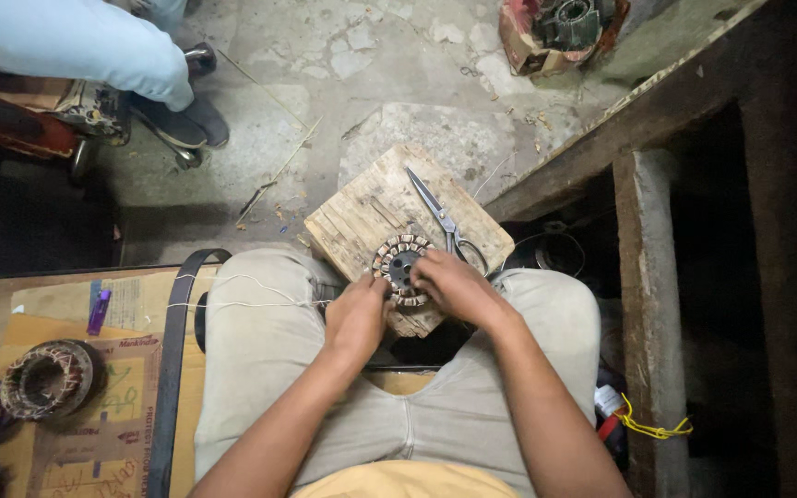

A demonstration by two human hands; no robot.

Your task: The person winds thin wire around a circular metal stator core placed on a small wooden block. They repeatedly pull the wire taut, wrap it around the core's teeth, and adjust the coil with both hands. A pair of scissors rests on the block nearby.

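1. Nearest, both forearms reach out over the person's lap, and the lower frame edge cuts them off above the elbow.
2. The left hand (358,316) curls around the near left edge of a small round motor stator (400,267); its fingertips are tucked out of sight against the windings.
3. The right hand (455,286) lies over the stator's right side, fingers bent down onto it, so that half of the ring is hidden.
4. The stator rests on the near corner of a rough wooden block (382,217), which stands on the floor between the knees; coils of copper wire show around its dark centre hole.
5. A thin white thread (242,304) runs from the left hand across the left thigh; where it ends is hard to make out.
6. A pair of scissors (445,221) lies on the block just beyond the right hand, blades pointing away, and the handles partly meet the fingers.
7. To the left, flattened cardboard (131,369) carries a larger wound stator (48,378) and a purple lighter (99,311); more coils are cut off at the frame edge.
8. Farther off, another person's leg (76,41) and dark shoe (182,115) rest on the cracked floor (343,55).
9. At the far top, a reddish motor part (555,28) is only partly in view.
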